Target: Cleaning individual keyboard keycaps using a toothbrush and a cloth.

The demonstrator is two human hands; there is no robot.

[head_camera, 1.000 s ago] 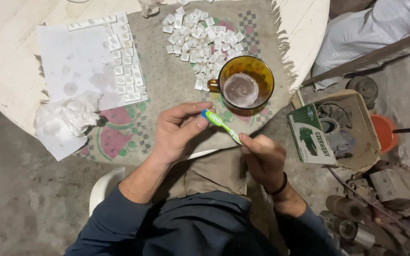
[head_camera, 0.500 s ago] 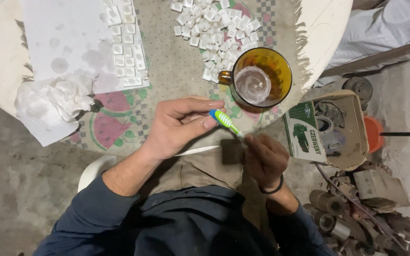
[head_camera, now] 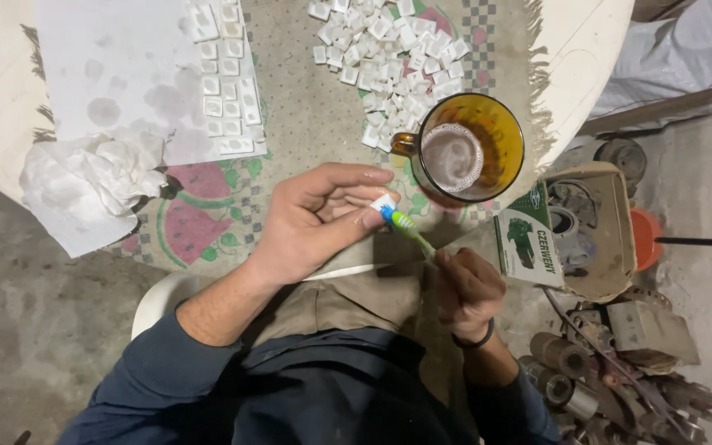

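Observation:
My left hand (head_camera: 315, 221) pinches a small white key cap (head_camera: 384, 202) between thumb and fingers, just above the table's near edge. My right hand (head_camera: 465, 290) grips the handle of a green and blue toothbrush (head_camera: 406, 226), and its bristled head rests against the key cap. Both hands hover over my lap. An amber glass mug (head_camera: 471, 148) holding foamy liquid stands just beyond them on the patterned mat (head_camera: 306, 124).
A heap of white key caps (head_camera: 389, 49) lies on the mat behind the mug. More caps sit in rows on a stained white sheet (head_camera: 125, 74) at the left, beside a crumpled tissue (head_camera: 96, 177). A cardboard box (head_camera: 587, 231) and metal parts stand on the floor at the right.
The view has shifted slightly, so the table sits higher in frame. My hands stay together on the key cap, the brush head moving a little against it.

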